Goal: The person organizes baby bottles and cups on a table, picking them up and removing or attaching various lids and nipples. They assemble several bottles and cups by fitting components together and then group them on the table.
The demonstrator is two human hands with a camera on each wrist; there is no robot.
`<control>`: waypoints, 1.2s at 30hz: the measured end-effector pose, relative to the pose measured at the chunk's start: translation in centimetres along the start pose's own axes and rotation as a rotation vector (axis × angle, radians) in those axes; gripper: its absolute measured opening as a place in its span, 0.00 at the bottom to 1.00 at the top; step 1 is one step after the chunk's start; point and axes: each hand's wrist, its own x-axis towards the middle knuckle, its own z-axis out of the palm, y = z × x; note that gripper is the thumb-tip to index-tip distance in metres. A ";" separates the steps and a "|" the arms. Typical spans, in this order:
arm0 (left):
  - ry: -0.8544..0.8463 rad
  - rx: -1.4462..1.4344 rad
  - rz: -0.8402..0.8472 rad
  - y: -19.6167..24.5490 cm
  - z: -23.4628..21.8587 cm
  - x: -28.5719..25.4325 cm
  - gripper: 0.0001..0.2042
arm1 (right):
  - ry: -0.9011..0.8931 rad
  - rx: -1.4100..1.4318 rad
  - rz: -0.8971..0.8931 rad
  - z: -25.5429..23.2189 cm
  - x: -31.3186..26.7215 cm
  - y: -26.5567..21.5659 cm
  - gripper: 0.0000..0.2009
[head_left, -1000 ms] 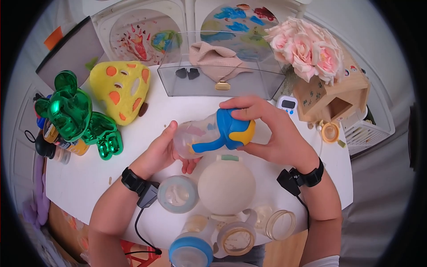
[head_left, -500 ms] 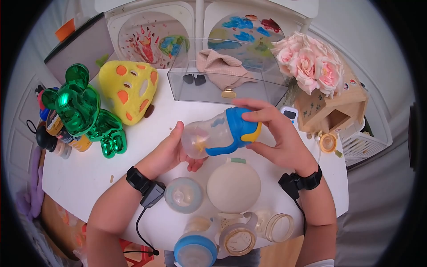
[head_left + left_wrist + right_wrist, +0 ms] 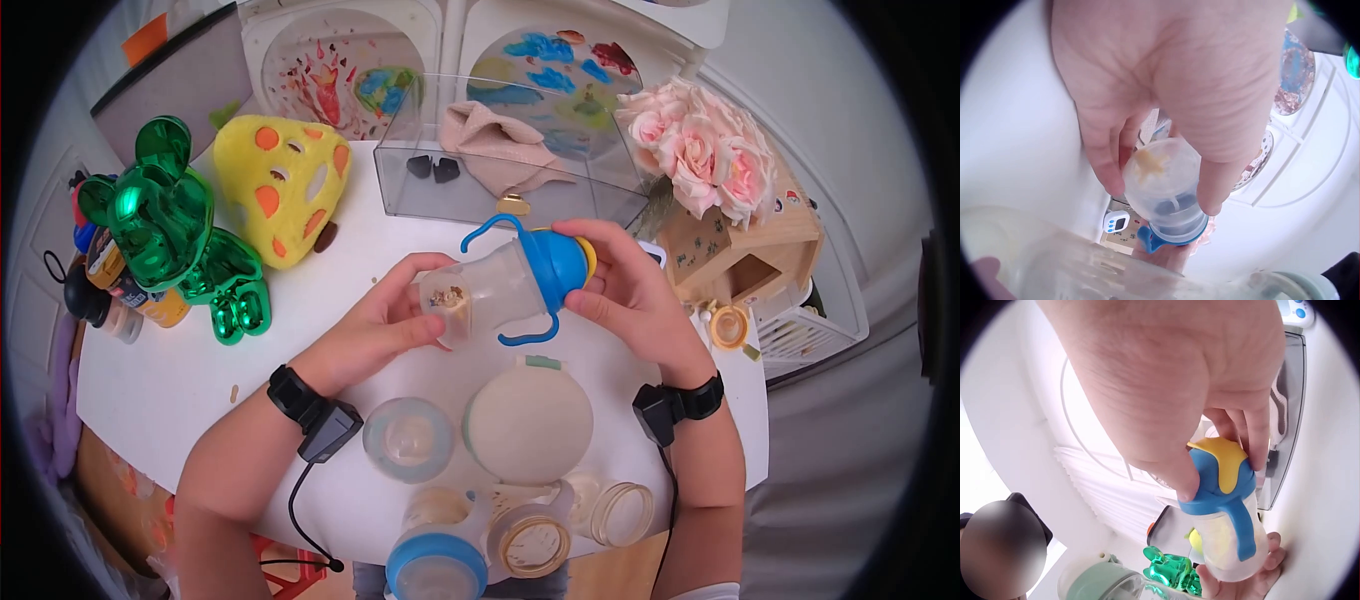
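Observation:
A clear sippy cup (image 3: 492, 287) with a blue lid, two blue handles and a yellow cap lies nearly sideways between both hands above the table. My left hand (image 3: 378, 322) grips its base, thumb on the near side and fingers on the far side. At the other end, my right hand (image 3: 638, 298) holds the blue lid (image 3: 1205, 481) between thumb and fingers. The left wrist view looks onto the cup's rounded bottom (image 3: 1163, 172), where a yellowish print shows. Below the cup stand a round cream container (image 3: 530, 420) and a bottle with a pale ring (image 3: 408, 440).
Along the near edge stand a blue-ringed bottle (image 3: 437, 568), a handled bottle (image 3: 534, 547) and an open jar (image 3: 622, 514). Behind are a clear case (image 3: 410, 190), a green bear figure (image 3: 165, 220), a yellow plush (image 3: 283, 190), pink flowers (image 3: 705, 150) and a wooden house (image 3: 745, 245).
The sippy cup has been turned about its length, so both handles now stick out to the sides. My left thumb and fingers have closed round its base.

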 end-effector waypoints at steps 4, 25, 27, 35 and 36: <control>0.092 -0.029 0.011 -0.3 0.3 0.0 0.39 | -0.049 -0.077 -0.085 -0.4 0.1 0.1 0.34; -0.048 -0.069 -0.205 0.1 -0.8 -0.1 0.43 | -0.078 -0.283 -0.297 0.4 0.1 -0.9 0.27; -0.041 -0.094 -0.204 0.1 -0.8 0.0 0.42 | -0.065 -0.273 -0.293 0.6 0.0 -1.0 0.26; 0.029 -0.134 -0.188 -0.3 -0.6 -0.5 0.42 | -0.067 -0.268 -0.279 0.5 -0.1 -1.3 0.27; 0.049 -0.114 -0.178 -0.3 -0.5 -0.5 0.42 | -0.045 -0.298 -0.271 0.6 -0.1 -1.4 0.25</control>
